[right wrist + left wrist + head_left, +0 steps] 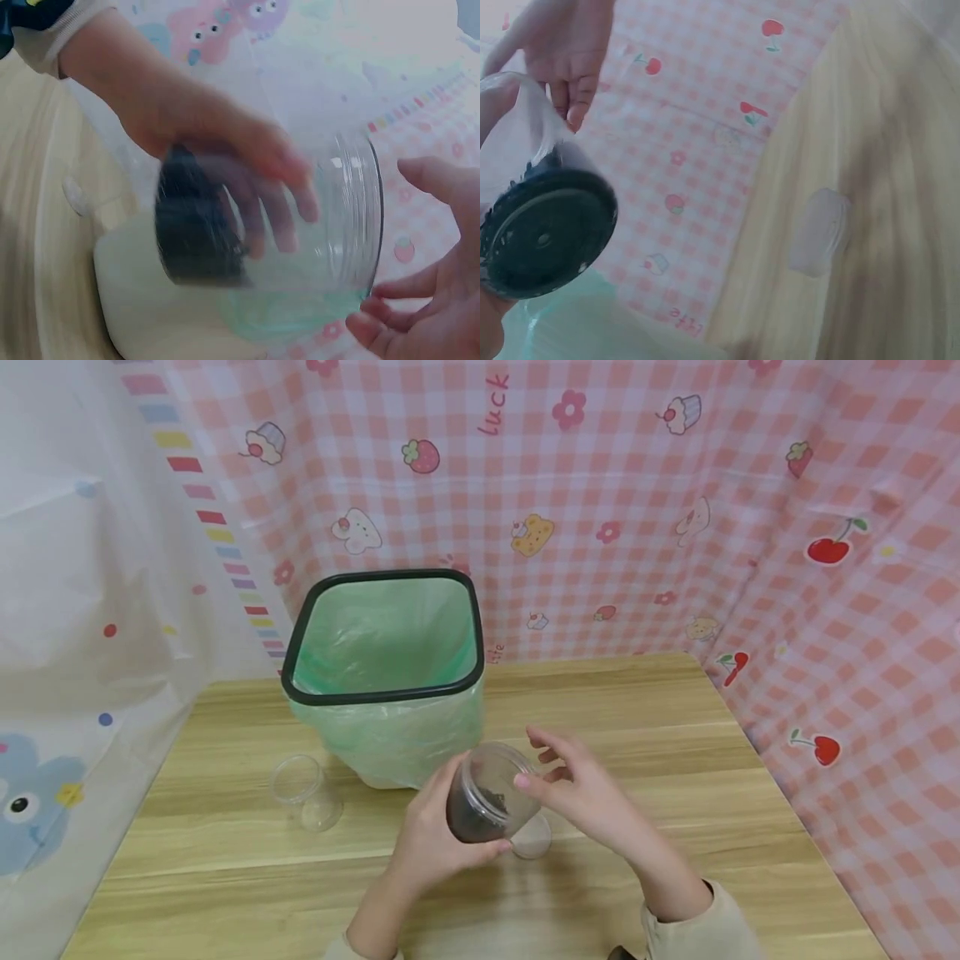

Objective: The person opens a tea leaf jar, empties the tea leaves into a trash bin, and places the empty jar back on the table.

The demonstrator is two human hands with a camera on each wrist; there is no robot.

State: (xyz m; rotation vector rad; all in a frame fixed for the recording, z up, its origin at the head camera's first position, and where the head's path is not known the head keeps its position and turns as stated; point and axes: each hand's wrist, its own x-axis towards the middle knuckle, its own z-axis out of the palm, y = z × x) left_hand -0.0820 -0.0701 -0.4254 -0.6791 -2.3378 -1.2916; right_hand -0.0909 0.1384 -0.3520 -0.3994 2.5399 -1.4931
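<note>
My left hand (429,837) grips a clear jar (315,247) round its side, tilted, with its mouth uncovered. Dark loose material (196,225) lies at the jar's bottom; its kind is unclear. Beside the mouth is my right hand (588,802), fingers loosely bent and apart from the thumb, holding nothing. Its fingertips (367,311) are close to the rim, and whether they touch it I cannot tell. On the table just beyond the jar, partly hidden by it, lies a clear round lid-like piece (534,837), also seen in the left wrist view.
Behind my left hand stands a bin (382,700) with a black rim and a green bag lining. A clear cup-like container (318,802) is on the wooden table (225,885), left of the bin. Patterned curtains (600,485) border the table's back and right side.
</note>
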